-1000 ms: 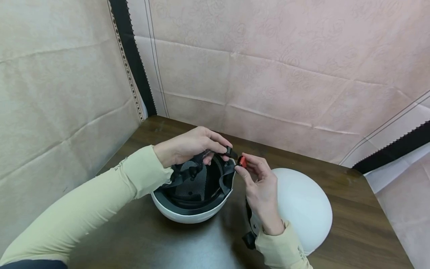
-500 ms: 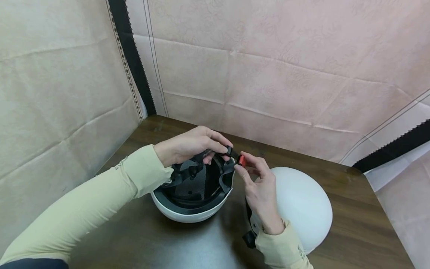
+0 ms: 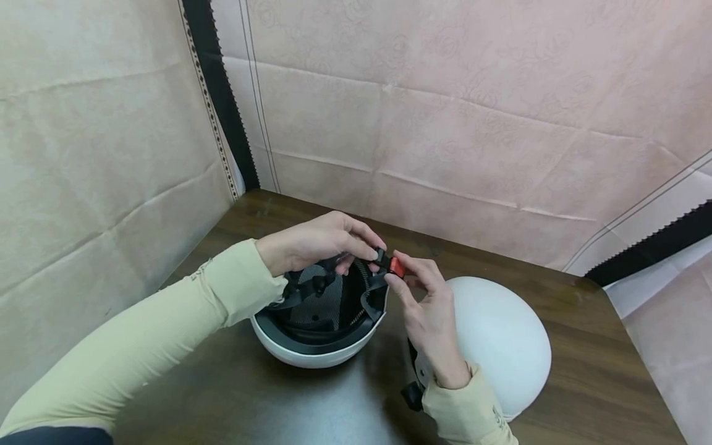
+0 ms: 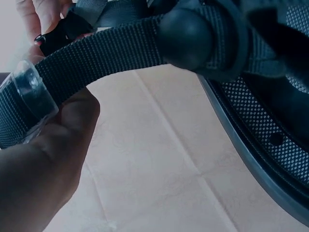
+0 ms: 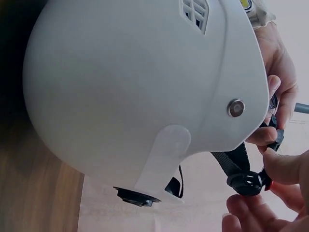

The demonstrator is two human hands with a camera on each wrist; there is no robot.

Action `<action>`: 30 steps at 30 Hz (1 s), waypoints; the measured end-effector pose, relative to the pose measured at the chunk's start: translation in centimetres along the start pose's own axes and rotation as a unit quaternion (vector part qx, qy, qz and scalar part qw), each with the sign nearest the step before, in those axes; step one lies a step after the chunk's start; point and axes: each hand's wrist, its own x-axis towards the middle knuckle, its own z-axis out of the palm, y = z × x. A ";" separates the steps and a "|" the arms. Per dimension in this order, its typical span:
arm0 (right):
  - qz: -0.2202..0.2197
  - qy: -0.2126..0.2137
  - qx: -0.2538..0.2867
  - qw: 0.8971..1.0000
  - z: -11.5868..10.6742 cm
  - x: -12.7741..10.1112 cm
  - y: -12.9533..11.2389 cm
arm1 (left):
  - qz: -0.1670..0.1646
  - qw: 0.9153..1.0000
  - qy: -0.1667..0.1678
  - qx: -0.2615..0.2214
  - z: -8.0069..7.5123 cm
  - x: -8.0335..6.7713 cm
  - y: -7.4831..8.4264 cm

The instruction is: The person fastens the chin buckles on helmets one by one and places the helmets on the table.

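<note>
**Two buckle halves held together above an upturned helmet**

Helmet [image 3: 318, 327] laid shell-down on the table [image 3: 584, 346], so straps reachable from above. Black buckle end [image 3: 380, 255] pinched by left hand [image 3: 317, 240]; red buckle piece [image 3: 397, 266] pinched by right hand [image 3: 431, 312], tips almost touching. Second white helmet [image 3: 503, 337] parked dome-up just beside.

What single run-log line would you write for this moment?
left hand: pinches black buckle | right hand: pinches red clip | upturned helmet: on table | buckle halves: touching
</note>
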 end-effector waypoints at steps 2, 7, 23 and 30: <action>-0.002 -0.001 -0.002 1.000 0.0 0.0 0.0 | -0.001 1.000 -0.004 0.003 0.0 0.0 0.0; -0.006 -0.001 -0.006 1.000 0.1 -0.1 0.1 | -0.011 1.000 0.001 0.007 0.0 0.0 -0.1; -0.032 -0.010 -0.050 0.998 0.3 -0.3 0.0 | -0.022 1.000 -0.005 0.010 -0.3 0.2 -0.5; -0.043 0.000 -0.045 0.998 0.6 -0.3 0.1 | -0.024 1.000 -0.010 -0.007 -0.3 0.3 -0.3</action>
